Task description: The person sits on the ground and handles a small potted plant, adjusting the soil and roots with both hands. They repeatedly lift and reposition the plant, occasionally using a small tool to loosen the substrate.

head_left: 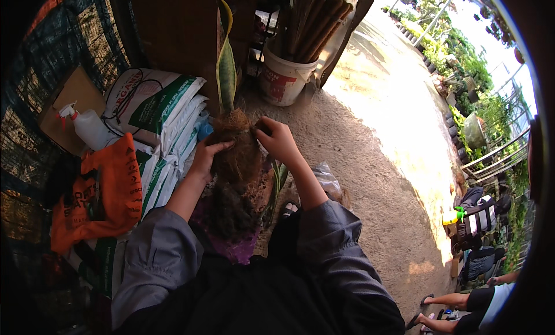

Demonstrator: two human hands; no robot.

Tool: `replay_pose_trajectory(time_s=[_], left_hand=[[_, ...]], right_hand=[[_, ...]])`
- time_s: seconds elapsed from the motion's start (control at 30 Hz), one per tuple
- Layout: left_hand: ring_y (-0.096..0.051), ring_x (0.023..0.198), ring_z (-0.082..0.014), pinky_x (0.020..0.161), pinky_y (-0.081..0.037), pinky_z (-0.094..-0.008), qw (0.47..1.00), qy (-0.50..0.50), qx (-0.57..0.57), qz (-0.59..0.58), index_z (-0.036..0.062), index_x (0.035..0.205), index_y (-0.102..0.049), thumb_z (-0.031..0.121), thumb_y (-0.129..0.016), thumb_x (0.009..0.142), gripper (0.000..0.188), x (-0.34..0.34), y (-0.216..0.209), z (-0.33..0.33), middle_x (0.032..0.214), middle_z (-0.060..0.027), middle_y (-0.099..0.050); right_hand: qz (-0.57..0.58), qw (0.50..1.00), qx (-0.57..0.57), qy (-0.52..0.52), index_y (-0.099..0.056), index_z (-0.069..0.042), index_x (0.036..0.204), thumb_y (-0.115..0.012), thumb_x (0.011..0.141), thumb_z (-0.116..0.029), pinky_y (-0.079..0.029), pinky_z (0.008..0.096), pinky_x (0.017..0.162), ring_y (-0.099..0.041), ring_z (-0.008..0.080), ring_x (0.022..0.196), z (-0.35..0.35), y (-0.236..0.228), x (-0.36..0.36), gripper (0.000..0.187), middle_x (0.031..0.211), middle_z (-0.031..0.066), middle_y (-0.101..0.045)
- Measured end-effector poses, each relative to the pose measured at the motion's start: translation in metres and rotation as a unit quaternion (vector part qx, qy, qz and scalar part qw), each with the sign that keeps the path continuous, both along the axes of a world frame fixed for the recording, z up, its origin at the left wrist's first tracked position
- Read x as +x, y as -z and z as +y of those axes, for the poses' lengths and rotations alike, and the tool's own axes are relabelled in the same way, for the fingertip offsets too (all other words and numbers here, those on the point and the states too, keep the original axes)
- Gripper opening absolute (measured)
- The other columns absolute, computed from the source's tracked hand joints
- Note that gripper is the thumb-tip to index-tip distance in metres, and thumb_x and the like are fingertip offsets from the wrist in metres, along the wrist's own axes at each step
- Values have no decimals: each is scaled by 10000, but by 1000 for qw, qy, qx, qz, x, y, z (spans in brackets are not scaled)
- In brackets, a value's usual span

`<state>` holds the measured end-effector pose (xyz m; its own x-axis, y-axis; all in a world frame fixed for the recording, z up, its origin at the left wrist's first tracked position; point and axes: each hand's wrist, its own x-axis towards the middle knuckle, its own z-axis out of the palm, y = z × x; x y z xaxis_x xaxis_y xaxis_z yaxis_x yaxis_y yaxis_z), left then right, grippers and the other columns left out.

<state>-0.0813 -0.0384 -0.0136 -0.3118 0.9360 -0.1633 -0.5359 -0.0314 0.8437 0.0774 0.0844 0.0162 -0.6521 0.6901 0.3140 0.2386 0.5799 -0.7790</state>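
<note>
Head view: sandy floor (376, 173) runs rightward to sunlit greenery (468, 69), stacked sacks (180, 101) hem its left edge; left grip (209, 156), right grip (275, 137) clasp brown fibre (241, 163).

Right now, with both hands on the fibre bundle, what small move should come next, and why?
Probably tuck the loose top strands of the brown fibre bundle inward with the right hand while the left hand steadies its side: strands stick out around the base of the snake plant leaf, and the right hand sits at that upper edge.
</note>
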Motion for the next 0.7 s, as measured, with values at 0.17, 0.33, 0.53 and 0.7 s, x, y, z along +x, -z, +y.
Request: replay_pose_trajectory(time_s=[0.17,0.33,0.53,0.7], left_hand=[[-599,915,-198,833,-458,-310,1000,-4,-9,-8,-14,1079,-570,72,-621,749,345,3,-6,-2,1006,-94,-620],[-594,938,-205,847,-455,-321,1000,-22,-7,-6,-21,1091,-562,77,-610,757,352,4,-11,-4,1007,-100,-620],[-592,957,-221,860,-453,-324,997,-38,-48,-53,-27,1054,-606,106,-575,791,297,-3,7,0,1035,-114,-621],[-592,960,-218,861,-454,-326,995,-57,-42,-72,-28,1033,-623,118,-567,800,281,-3,7,-2,1036,-113,-626]], right_hand=[[-3,999,-38,22,-558,-11,942,-655,800,-265,-457,315,636,-559,173,644,6,7,1,307,731,103,-608],[-21,997,-55,43,-552,-17,986,-667,795,-273,-471,332,662,-606,212,711,1,4,-4,339,770,120,-625],[-53,993,51,95,-562,-22,1010,-592,801,-126,-476,350,736,-629,282,830,9,3,-8,236,866,162,-645],[24,995,49,81,-584,-10,966,-505,759,48,-481,330,760,-636,248,875,12,2,-12,228,891,141,-644]])
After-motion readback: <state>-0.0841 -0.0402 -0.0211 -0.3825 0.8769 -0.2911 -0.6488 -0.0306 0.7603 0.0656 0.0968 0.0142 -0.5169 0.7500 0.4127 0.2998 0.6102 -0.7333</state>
